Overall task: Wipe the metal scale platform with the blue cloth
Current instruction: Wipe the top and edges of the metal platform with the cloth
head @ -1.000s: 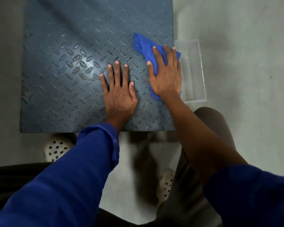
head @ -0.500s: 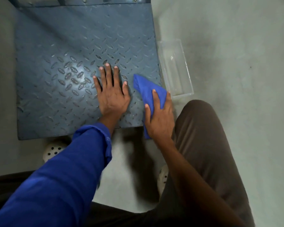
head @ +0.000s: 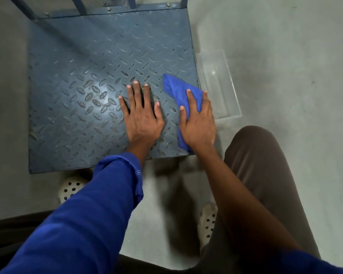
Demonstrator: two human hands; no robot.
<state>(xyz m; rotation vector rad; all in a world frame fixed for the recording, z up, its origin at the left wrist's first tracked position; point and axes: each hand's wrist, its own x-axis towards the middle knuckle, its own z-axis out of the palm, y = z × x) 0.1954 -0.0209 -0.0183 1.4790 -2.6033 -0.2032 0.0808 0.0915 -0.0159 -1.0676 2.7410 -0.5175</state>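
The right hand [head: 198, 123] lay flat with its fingers straight and slightly spread, pressing down on the blue cloth [head: 174, 89], not curled round it. The right forearm was bare. The left hand [head: 141, 113], from a blue sleeve [head: 107, 184], rested palm-down with its fingers fanned, holding nothing, just beside the right hand.

Both hands were on the metal scale platform [head: 77, 76], a dark grey tread plate on a grey concrete floor [head: 285, 56]. A clear plastic tray [head: 218, 80] sat on the floor against the platform's right edge.

The cloth lay under the right palm near the platform's front right corner, with one folded end poking out beyond the fingertips.
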